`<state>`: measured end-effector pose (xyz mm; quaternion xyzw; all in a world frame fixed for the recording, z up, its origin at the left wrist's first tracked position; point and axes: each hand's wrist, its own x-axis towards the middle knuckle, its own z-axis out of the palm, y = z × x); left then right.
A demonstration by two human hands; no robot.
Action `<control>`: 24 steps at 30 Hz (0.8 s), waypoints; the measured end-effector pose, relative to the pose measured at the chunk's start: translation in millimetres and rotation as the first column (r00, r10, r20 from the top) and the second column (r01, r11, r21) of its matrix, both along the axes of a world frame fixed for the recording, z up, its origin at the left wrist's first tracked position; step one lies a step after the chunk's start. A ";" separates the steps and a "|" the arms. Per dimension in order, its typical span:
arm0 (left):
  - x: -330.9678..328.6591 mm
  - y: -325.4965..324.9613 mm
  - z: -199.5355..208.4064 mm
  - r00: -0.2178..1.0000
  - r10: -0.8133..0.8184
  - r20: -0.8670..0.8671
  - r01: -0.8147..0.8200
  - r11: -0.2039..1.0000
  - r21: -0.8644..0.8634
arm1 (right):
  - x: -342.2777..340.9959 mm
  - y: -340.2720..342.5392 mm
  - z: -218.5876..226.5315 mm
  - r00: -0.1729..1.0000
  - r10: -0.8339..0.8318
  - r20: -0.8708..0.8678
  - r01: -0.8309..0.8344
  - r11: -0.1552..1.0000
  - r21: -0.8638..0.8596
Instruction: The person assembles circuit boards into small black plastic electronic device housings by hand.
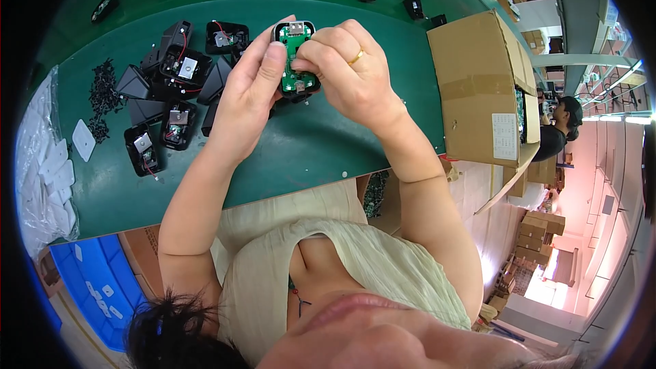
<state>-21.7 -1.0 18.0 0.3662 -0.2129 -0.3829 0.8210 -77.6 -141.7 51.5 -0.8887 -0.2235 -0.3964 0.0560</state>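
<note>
Both hands up over the green bench [301,150], sharing one black housing [296,61] w/ a green circuit board [295,44] sitting in it. Left hand [249,89] wraps the housing's side, fingers curled; right hand [345,72] pinches onto the board, thumb + fingertips pressing. Board looks roughly seated, not yet closed up – no cover on. Approx. a dozen other open black housings [179,68] wait at left, screws pile [102,89] beside them, so most of the batch is left
</note>
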 end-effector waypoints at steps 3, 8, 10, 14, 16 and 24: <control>1.5 0.2 -1.7 0.987 0.064 0.147 -0.073 0.996 0.056 | 0.9 4.3 -1.2 0.999 -0.046 -0.026 0.047 0.999 0.026; 0.0 -0.8 0.1 0.981 0.110 0.161 -0.120 0.991 0.053 | -2.5 6.2 -18.7 0.989 -0.126 0.083 0.118 0.989 0.090; -0.3 -1.5 -1.5 0.979 0.113 0.167 -0.122 0.992 0.042 | -2.4 7.7 -20.3 0.981 -0.155 0.120 0.144 0.985 0.099; 1.5 0.5 -2.4 0.976 0.137 0.167 -0.136 0.991 -0.015 | -2.6 10.0 -14.9 0.989 -0.109 0.101 0.098 0.989 0.109; -1.2 0.0 -1.1 0.968 0.162 0.191 -0.173 0.984 0.042 | -5.8 10.9 -12.4 0.990 -0.127 0.060 0.119 0.985 0.123; 4.2 -1.6 -8.7 0.969 0.191 0.154 -0.192 0.981 -0.009 | -12.6 25.6 -18.6 0.934 0.212 -0.289 0.124 0.565 0.815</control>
